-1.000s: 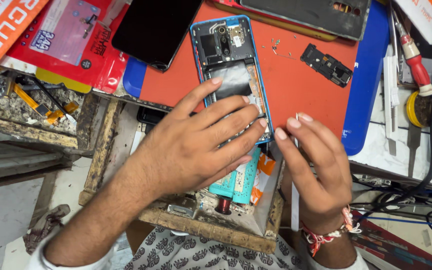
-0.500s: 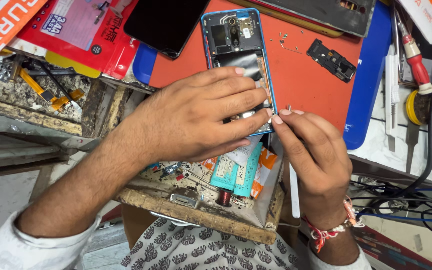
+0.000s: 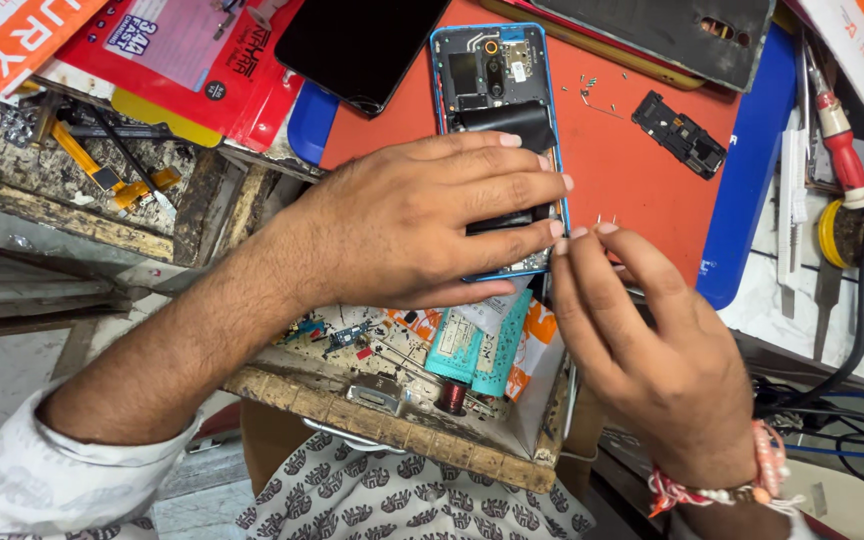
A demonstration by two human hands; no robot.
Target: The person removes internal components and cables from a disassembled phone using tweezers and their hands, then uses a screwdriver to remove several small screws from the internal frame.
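With its back cover already off, we press the opened phone (image 3: 497, 90) flat at centre frame under our left hand (image 3: 412, 225), right hand (image 3: 652, 340) fingers pinching its lower edge, boards still uncovered.

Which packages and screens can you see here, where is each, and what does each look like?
Red card packet: top left, flat, pale label.
Orange-and-white packet: top left corner, flat.
Dark screen: top centre, black, glossy, unlit.
Teal tubes: tray below the left hand, slim.
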